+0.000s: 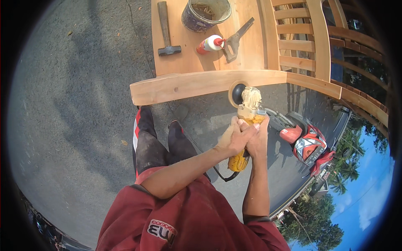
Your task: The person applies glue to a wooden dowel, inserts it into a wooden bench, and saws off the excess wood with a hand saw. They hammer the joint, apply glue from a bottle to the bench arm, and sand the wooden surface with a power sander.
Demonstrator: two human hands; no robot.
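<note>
Both hands hold a yellow, dust-covered angle grinder [239, 161]. My left hand [234, 137] wraps around its body from the left, and my right hand [256, 138] closes around it from the right, near the head. A round sanding disc [232, 94] with a black backing pad is fitted to the grinder. It stands on edge close to the lower edge of a long, pale wooden rail [188, 87]; whether it touches the wood I cannot tell. From the grinder's rear end a black cord [226, 179] curves away.
On the wooden panel [180, 62] beyond the rail lie a hammer [165, 29], a glue bottle [209, 44] and a handsaw [238, 41]. A bucket [206, 16] stands there too. Slatted wooden framework [297, 28] rises at right. A red motorcycle [307, 144] is parked on the asphalt [83, 125].
</note>
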